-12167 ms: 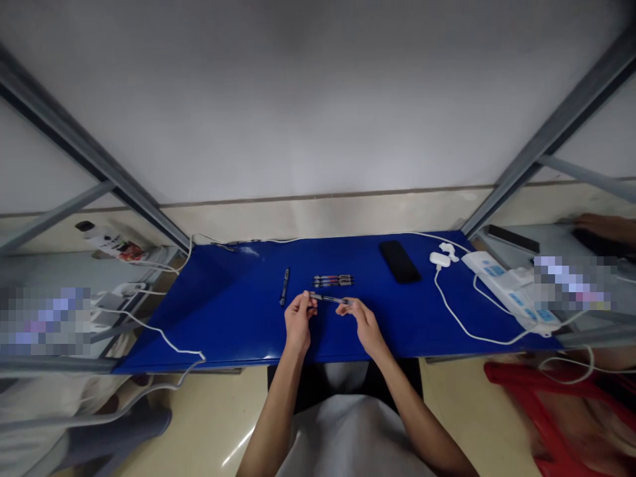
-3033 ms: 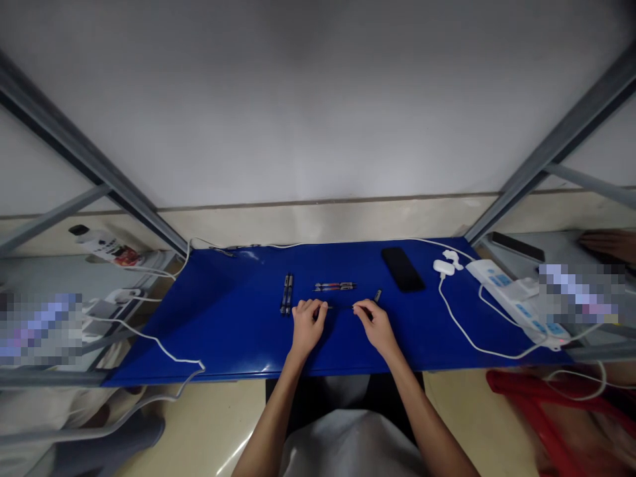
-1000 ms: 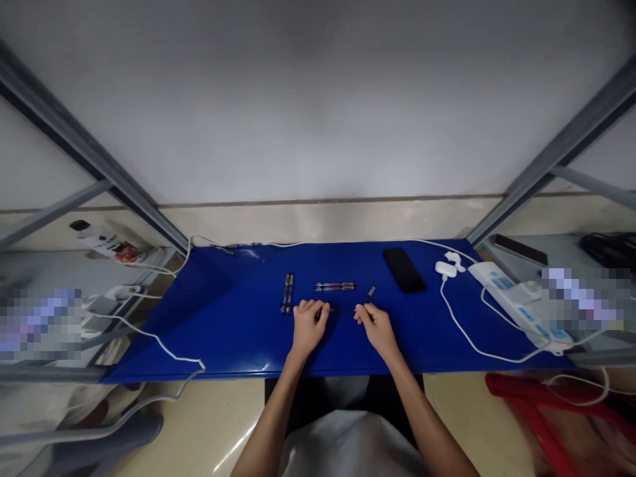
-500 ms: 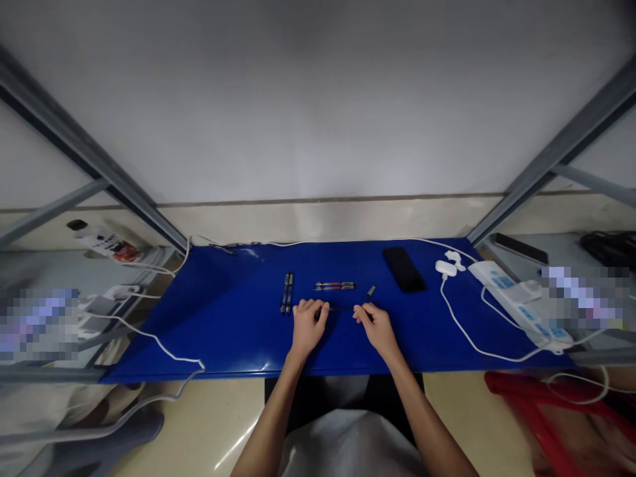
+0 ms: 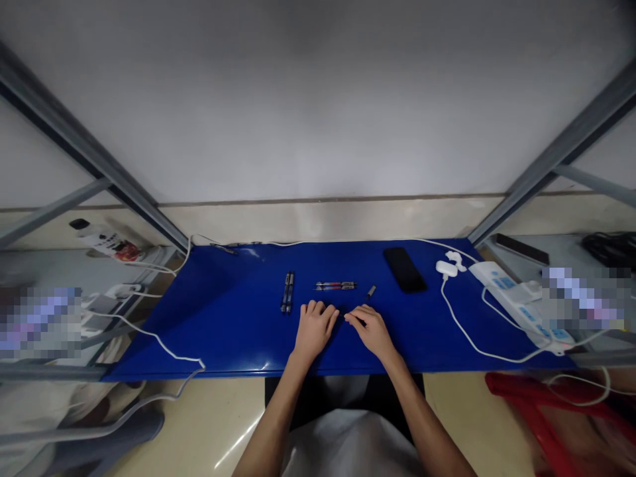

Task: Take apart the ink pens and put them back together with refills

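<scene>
My left hand [image 5: 317,329] is closed low over the blue tabletop [image 5: 238,331]; what its fingers hold is too small and dark to make out. Close to its right, my right hand [image 5: 370,329] has thumb and fingers pinched together, on something I cannot make out. Two pens [image 5: 287,292] lie side by side, pointing away from me, left of my left hand. Beyond my hands, two pens with red and blue parts [image 5: 336,286] lie crosswise. A small grey-and-black piece [image 5: 371,291] rests just beyond my right hand.
A black phone [image 5: 404,269] lies at the right. Past it are a white earphone case [image 5: 446,268], a white cable and a power strip [image 5: 519,306]. A bottle [image 5: 106,240] lies on the left side shelf. A red stool [image 5: 541,411] stands at the lower right.
My hands have come closer together; the left has shifted right and the right slightly left. The thin dark item seen between them earlier no longer shows clearly.
</scene>
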Tool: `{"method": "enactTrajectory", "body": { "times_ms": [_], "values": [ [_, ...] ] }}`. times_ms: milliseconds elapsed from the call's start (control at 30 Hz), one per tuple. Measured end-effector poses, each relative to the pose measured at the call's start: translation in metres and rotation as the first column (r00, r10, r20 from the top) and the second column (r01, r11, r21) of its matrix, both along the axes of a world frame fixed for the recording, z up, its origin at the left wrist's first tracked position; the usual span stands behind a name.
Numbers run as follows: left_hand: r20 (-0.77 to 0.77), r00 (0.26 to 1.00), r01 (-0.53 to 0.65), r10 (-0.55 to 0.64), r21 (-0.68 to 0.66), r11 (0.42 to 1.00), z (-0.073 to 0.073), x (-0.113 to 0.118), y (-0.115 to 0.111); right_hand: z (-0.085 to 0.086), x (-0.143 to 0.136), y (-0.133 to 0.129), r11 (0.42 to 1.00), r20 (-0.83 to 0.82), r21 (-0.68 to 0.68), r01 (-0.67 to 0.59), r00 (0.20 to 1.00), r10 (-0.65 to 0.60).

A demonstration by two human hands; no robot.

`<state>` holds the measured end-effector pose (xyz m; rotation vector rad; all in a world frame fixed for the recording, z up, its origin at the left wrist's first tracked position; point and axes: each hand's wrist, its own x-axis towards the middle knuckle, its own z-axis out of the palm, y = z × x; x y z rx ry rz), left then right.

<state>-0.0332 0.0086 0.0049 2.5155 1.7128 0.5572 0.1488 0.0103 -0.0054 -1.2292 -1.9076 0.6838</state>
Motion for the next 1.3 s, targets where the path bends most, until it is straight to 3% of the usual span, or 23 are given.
{"method": "enactTrajectory", "body": {
  "times_ms": [367,467,567,633,733,867,1000,1167,1300],
  "values": [
    [-0.01,1.0,0.028,-0.028,0.011,1.0,-0.001,0.0,0.0,-0.002,0.0,-0.001,0.994,0.032,0.105,0.03,0.999,-0.033],
    [0.017,1.0,-0.004,0.004,0.019,1.0,-0.002,0.0,0.001,-0.003,-0.001,-0.001,0.943,0.073,0.196,0.268,0.955,-0.287],
    [0.042,0.998,-0.041,0.04,0.019,0.999,-0.002,-0.001,0.001,-0.006,-0.004,0.0,0.796,0.185,0.245,0.553,0.779,-0.599],
    [0.053,0.997,-0.065,0.064,0.015,0.998,-0.003,-0.001,0.001,-0.008,-0.006,0.0,0.738,0.269,0.245,0.629,0.687,-0.675],
    [0.062,0.994,-0.092,0.091,0.011,0.996,-0.004,-0.002,0.002,-0.011,-0.007,0.001,0.748,0.339,0.236,0.621,0.668,-0.662],
    [0.069,0.992,-0.109,0.108,0.017,0.994,-0.004,-0.001,0.002,-0.015,-0.002,0.002,0.758,0.311,0.205,0.62,0.693,-0.651],
    [0.067,0.992,-0.111,0.109,0.028,0.993,-0.002,-0.001,0.001,-0.022,0.003,0.004,0.741,0.242,0.188,0.645,0.7,-0.671],
    [0.066,0.991,-0.117,0.114,0.042,0.992,-0.002,-0.001,0.001,-0.029,0.003,0.007,0.694,0.251,0.216,0.686,0.648,-0.719],
    [0.058,0.991,-0.121,0.118,0.041,0.992,-0.004,-0.001,0.001,-0.031,0.005,0.007,0.704,0.234,0.193,0.684,0.664,-0.71]
  ]
}}
